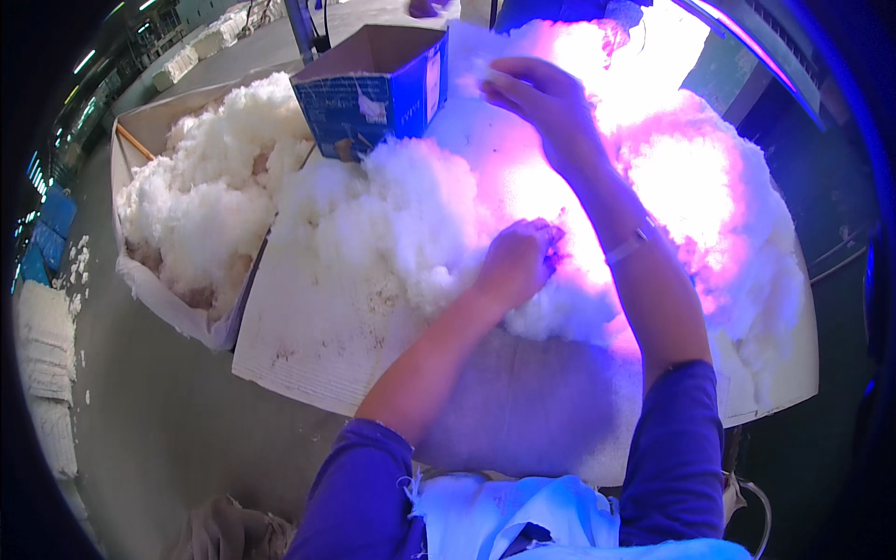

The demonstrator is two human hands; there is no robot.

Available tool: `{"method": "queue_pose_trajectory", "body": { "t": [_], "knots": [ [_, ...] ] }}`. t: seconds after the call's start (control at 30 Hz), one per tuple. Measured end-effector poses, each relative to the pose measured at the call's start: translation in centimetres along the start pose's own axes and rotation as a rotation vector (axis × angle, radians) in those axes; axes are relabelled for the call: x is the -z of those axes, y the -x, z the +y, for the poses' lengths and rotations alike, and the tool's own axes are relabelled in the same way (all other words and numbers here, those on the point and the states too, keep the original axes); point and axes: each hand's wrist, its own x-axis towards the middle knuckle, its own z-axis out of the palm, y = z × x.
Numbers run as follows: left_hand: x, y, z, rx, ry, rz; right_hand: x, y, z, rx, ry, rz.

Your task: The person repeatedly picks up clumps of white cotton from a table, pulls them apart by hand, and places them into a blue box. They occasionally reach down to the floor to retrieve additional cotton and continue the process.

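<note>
Loose white cotton (411,196) lies heaped across a pale tabletop (317,345), glaring pink and violet on its right side. My left hand (521,261) rests at the near side of the heap, its fingers curled down against the fluff. What those fingers hold, if anything, is hidden. Farther off, my right hand (546,98) is raised above the table, fingers bent and pressed together toward the blue cardboard box (359,107). Any bit between its fingertips is too small to name. A light band circles my right wrist.
At the left, a cloth-lined bin (135,247) full of cotton adjoins the table; a wooden stick (135,142) shows at its edge. Stacked white material (47,345) stands at the far left. A person (560,14) is partly visible across the table, near the bright light.
</note>
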Motion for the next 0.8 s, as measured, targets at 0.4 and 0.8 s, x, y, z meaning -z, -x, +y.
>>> {"method": "queue_pose_trajectory", "body": {
  "t": [0.4,0.8],
  "knots": [
    [0.4,0.2,-0.4,-0.060,0.004,0.100,-3.6,-8.9,2.4,-0.059,0.487,-0.164],
    [1.1,-1.2,-2.8,0.505,0.810,0.528,3.7,16.5,1.5,-0.415,0.682,0.055]
  ]
}}
